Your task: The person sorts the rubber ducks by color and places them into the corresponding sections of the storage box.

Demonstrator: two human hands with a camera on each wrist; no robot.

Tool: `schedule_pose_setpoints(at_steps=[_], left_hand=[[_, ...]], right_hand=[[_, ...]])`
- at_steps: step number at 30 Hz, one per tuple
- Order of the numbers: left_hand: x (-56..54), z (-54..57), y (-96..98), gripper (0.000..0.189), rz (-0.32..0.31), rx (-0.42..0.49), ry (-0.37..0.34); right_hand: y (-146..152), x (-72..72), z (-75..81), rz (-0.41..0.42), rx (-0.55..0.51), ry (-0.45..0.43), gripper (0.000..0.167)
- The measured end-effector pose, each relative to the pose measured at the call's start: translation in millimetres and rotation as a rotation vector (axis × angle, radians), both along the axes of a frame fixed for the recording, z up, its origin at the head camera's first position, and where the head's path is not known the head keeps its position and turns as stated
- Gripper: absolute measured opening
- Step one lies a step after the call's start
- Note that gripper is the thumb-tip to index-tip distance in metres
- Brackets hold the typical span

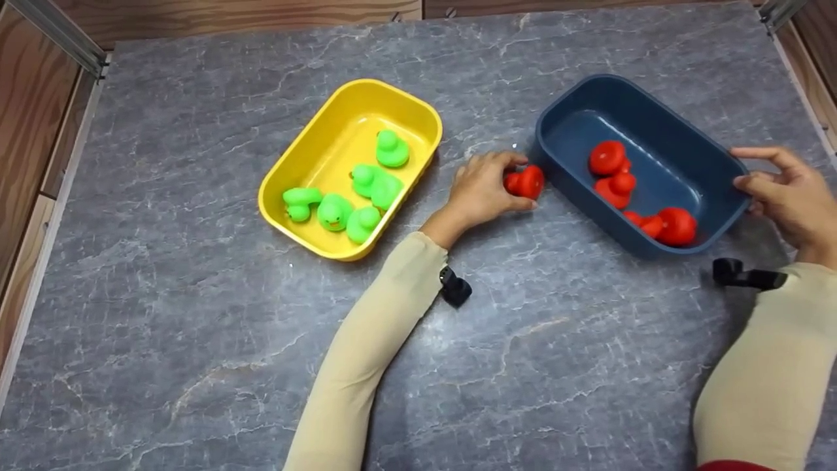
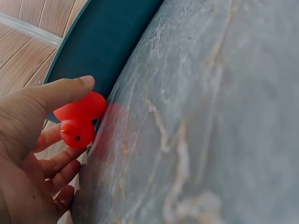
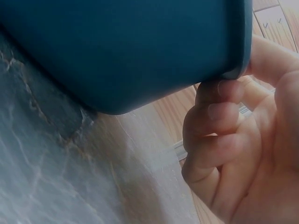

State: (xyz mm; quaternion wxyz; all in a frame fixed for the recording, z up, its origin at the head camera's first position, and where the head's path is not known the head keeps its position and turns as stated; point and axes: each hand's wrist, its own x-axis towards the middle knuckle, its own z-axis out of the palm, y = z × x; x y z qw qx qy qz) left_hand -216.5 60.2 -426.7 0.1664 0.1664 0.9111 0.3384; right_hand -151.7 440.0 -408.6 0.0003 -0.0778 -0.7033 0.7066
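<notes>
A red rubber duck [image 1: 525,182] lies tipped on its side at the table, just left of the blue bin [image 1: 575,199]. My left hand [image 1: 482,186] holds it between thumb and curled fingers; in the left wrist view the duck's face [image 2: 77,134] points toward the palm side, and the thumb lies across its body. With thumb and fingers, my right hand [image 1: 788,196] grips the bin's right-hand rim. Up close in the right wrist view, fingertips press at the bin's lip [image 3: 236,72]. Several red ducks [image 1: 614,188] lie inside that bin.
To the left stands a yellow bin [image 1: 274,226] with several green rubber ducks [image 1: 335,212] in it. Both bins rest on a grey marbled tabletop [image 1: 196,314]. Wooden panels [image 1: 248,16] border the table at the back and sides.
</notes>
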Motion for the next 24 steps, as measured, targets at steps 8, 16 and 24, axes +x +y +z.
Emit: schedule_pose_setpoints(at_steps=[8,16,24], left_hand=[[1.2,-0.8,1.8,0.066,-0.020,-0.050,0.042],[0.3,-0.6,3.4,0.063,-0.019,-0.088,0.058],[-0.3,-1.0,3.6,0.061,-0.029,-0.098,0.050]], right_hand=[[1.1,-0.5,-0.7,0.029,-0.090,0.024,0.046],[-0.1,-0.5,-1.0,0.004,-0.021,0.016,0.046],[0.2,-0.2,-1.1,0.000,-0.010,0.011,0.046]])
